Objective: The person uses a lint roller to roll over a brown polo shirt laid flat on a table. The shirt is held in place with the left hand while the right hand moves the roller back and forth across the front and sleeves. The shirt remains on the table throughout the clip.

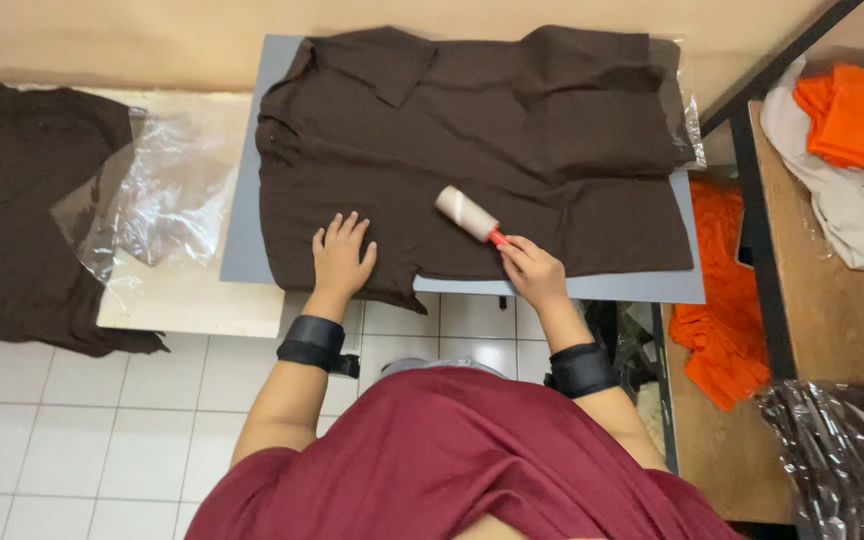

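A dark brown shirt (512, 140) lies spread flat on a grey board (242, 220), its collar at the far left. My left hand (342, 255) rests palm down, fingers apart, on the shirt's near edge. My right hand (532, 270) grips the red handle of a lint roller (467, 215), whose pale roll lies on the cloth just beyond my fingers. Black bands wrap both my wrists.
To the left, a clear plastic bag (162, 190) lies on a cream tabletop beside more dark brown fabric (12, 200). On the right, a wooden shelf (832, 310) holds orange garments (862, 115), with more orange cloth (727, 300) below and crumpled plastic (842, 450) near me. White tiled floor lies underneath.
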